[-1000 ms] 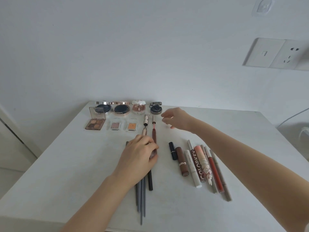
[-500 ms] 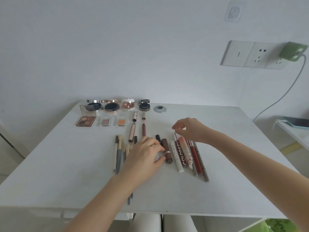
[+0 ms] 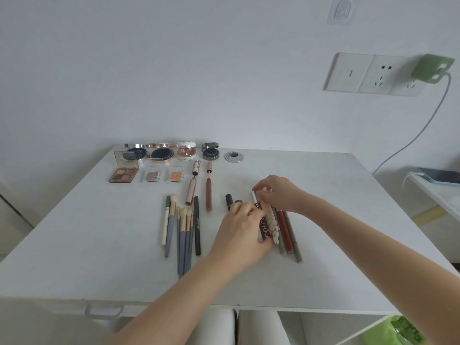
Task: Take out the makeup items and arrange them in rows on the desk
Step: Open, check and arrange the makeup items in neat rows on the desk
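Makeup lies in rows on the white desk [image 3: 323, 220]. Several compacts [image 3: 161, 154] line the back edge, with an eyeshadow palette [image 3: 123, 174] and two small pans [image 3: 152, 176] in front. A mascara [image 3: 191, 192] and a lip wand [image 3: 208, 192] lie mid-desk, above the brushes [image 3: 184, 235] and a black pencil [image 3: 197, 225]. My left hand [image 3: 240, 230] lies over the lip tubes, fingers curled on the dark red tube [image 3: 263, 226]. My right hand [image 3: 277, 195] pinches the top end of the pink tube [image 3: 272, 224]. A red pencil [image 3: 283, 230] and a grey pencil [image 3: 293, 236] lie right of them.
A metal cable grommet [image 3: 234, 156] sits in the desk near the back. A green charger [image 3: 431, 68] plugs into the wall socket, its cable running to a phone [image 3: 440, 176] on a side shelf at right. A drawer handle [image 3: 103, 311] is below the front edge.
My left hand moved right from the pencils and brushes onto the lip tubes. My right hand drew back from the far side to the tubes' top ends. The view shifted right.
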